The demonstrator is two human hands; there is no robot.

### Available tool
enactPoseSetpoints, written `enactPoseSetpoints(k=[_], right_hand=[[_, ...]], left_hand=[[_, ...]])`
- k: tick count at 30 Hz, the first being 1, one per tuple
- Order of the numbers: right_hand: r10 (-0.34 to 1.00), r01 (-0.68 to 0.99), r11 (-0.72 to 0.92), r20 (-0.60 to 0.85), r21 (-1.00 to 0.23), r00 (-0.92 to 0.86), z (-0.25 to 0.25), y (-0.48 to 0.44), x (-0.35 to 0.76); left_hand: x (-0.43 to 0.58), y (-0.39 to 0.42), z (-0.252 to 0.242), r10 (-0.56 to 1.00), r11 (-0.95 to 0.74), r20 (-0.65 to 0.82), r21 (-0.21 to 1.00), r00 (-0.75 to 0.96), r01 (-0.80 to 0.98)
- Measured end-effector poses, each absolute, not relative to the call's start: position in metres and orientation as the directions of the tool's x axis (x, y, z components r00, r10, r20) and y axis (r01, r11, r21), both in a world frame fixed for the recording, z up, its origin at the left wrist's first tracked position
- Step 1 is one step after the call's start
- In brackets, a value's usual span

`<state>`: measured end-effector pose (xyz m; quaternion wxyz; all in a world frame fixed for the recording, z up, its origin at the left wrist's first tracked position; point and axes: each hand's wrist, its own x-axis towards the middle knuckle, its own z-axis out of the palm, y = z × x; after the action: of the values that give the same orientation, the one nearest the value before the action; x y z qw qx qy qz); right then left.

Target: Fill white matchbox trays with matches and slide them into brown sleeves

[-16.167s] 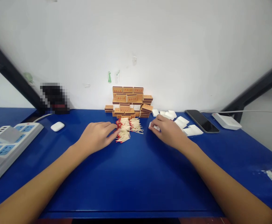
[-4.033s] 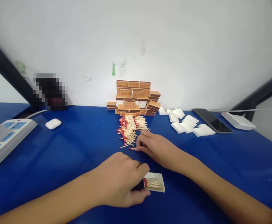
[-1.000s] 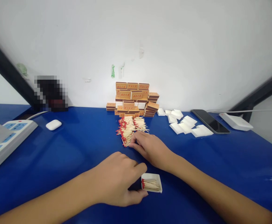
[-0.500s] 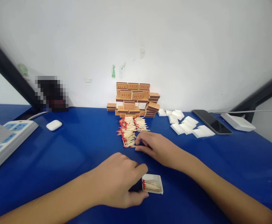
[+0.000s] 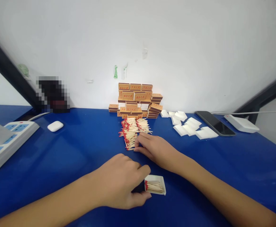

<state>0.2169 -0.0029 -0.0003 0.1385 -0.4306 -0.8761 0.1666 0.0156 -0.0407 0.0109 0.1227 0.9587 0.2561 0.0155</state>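
The left hand [image 5: 122,183] is clamped by thumb and fingers around the left end of a white matchbox tray [image 5: 155,177]. The right hand [image 5: 155,149], apart from it and farther forward, has thumb and fingertips close at the near right edge of a match pile [image 5: 130,134]; whether a match is pinched there I cannot tell. Half a second ago those fingertips sat slightly farther right; they have edged back in against the pile, while the tray and its load look unchanged, so picking seems in progress at the pile. The tray lies with its long axis roughly left to right, its matches [image 5: 155,186] lengthwise, red heads toward the left hand. The pile's heads mostly face left too. Behind it on the surface [image 5: 81,151] stand stacked matchboxes [image 5: 135,96]; loose white trays [image 5: 190,128] lie right, beside a smartphone [image 5: 215,123].
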Motion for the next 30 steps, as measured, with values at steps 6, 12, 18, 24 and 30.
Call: enactPoseSetpoints(k=[6,12,18,24,30], right_hand=[[0.785,0.686,0.611,0.195,-0.396,-0.587,-0.007,0.001,0.213],[0.795,0.744,0.601,0.117,-0.293,-0.596,-0.010,-0.001,0.213],[0.802,0.740,0.587,0.117,-0.329,-0.585,-0.002,-0.004,0.217],[0.807,0.732,0.582,0.139,-0.355,-0.574,0.002,-0.007,0.222],[0.818,0.728,0.552,0.095,-0.408,-0.567,0.005,-0.007,0.225]], left_hand=[[0.016,-0.041,0.012,0.491,-0.843,-0.023,0.240,0.871,0.482],[0.017,-0.040,0.012,0.488,-0.845,-0.023,0.237,0.872,0.479],[0.016,-0.041,0.011,0.490,-0.844,-0.028,0.237,0.871,0.482],[0.016,-0.040,0.012,0.492,-0.842,-0.042,0.229,0.869,0.488],[0.016,-0.039,0.015,0.495,-0.836,-0.039,0.250,0.868,0.488]])
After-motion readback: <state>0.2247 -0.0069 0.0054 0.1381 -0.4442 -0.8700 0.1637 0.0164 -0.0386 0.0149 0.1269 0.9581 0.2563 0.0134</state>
